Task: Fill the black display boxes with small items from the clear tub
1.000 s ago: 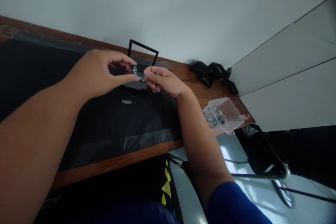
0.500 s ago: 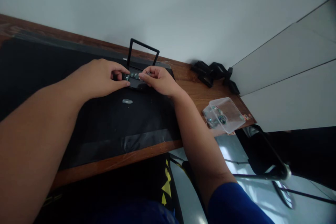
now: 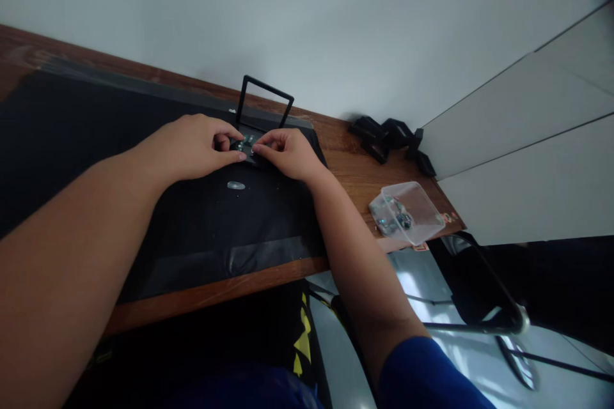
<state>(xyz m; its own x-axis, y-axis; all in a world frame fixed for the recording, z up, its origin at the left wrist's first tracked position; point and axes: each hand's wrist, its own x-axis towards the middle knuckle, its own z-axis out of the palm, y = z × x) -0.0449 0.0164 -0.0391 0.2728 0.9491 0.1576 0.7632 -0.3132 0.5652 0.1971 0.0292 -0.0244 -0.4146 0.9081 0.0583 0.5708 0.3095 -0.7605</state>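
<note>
My left hand and my right hand meet fingertip to fingertip over a small black block studded with tiny shiny beads. Both hands pinch at it, fingers curled, pressing it down on the black mat. A black open frame stands upright just behind the hands. One loose clear bead lies on the mat a little nearer to me than the hands.
The mat covers a brown wooden table against a pale wall. A clear plastic tub with beads inside sits at the table's right edge. Several black frame parts lie behind it. A chair stands below on the right.
Both hands have lowered from holding a bead in the air down onto the black block on the mat, and their fingertips have drawn together.
</note>
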